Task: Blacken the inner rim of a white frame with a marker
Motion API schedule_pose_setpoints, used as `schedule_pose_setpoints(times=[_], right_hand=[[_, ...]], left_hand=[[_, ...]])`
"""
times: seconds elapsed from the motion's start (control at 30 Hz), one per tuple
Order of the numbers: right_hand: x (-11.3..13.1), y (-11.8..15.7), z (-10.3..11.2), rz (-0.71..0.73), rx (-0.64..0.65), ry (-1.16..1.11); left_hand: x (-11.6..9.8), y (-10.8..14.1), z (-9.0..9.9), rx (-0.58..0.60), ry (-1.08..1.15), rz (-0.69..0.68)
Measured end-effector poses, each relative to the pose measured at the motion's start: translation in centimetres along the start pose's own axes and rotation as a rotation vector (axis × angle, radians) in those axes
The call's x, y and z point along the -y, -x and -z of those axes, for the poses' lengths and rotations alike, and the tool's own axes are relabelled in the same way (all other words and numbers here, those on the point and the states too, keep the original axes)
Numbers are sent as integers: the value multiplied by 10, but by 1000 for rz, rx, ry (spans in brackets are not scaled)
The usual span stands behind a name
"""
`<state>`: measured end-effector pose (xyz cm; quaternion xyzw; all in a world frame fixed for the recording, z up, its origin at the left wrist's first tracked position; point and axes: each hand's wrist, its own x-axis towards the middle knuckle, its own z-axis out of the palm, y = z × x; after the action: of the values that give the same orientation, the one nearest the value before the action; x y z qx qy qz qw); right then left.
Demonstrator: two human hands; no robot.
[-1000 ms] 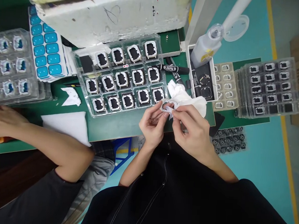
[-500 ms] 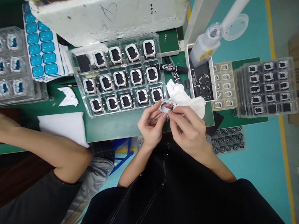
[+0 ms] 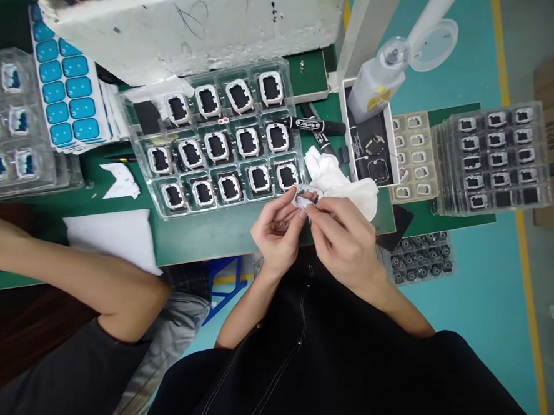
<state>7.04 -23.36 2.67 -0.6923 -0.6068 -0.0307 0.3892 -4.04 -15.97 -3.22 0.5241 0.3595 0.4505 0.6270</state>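
Observation:
My left hand point(image 3: 277, 237) pinches a small whitish rounded-square frame point(image 3: 310, 191) between thumb and fingers, just beyond the bench's front edge. The frame looks like a watch case part. My right hand point(image 3: 349, 240) is closed at the frame's near side, its fingertips pressing a scrap of white wipe point(image 3: 304, 203) against it. My fingers hide part of both. Just past my hands lies a clear plastic tray point(image 3: 240, 201) with several similar white frames in its pockets. A crumpled white tissue point(image 3: 337, 185) rests beside my right hand.
Black markers point(image 3: 316, 126) lie at the tray's right edge. A white box point(image 3: 395, 153) holds a squeeze bottle point(image 3: 375, 88). Further right are stacked trays point(image 3: 484, 195). A co-worker's arm point(image 3: 76, 270) reaches in at left, near a white cloth point(image 3: 113, 238) and blue sticker sheets point(image 3: 61, 91).
My right fingers have shifted slightly over the frame and the wipe between them. The bench appears slightly further left in view. Both hands keep their grip.

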Motion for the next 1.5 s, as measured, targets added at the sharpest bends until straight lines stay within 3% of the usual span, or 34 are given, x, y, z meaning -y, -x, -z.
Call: schedule_pose_setpoints(times=[0.3,0.57,0.93,1.23,1.5], right_hand=[[-4,0,1,66,14,-68],[-4,1,-2,-16,-30,-136],[-13,-5,9,53,48,-175],[-12,-1,3,-7,-33,-178],[0,0,-2,-93,-91,-206]], left_hand=[[-4,-2,0,36,38,-35],[-1,-3,2,25,45,-31],[-3,-4,3,73,64,-10],[-4,-7,4,93,106,14],[-1,-4,3,8,64,-23]])
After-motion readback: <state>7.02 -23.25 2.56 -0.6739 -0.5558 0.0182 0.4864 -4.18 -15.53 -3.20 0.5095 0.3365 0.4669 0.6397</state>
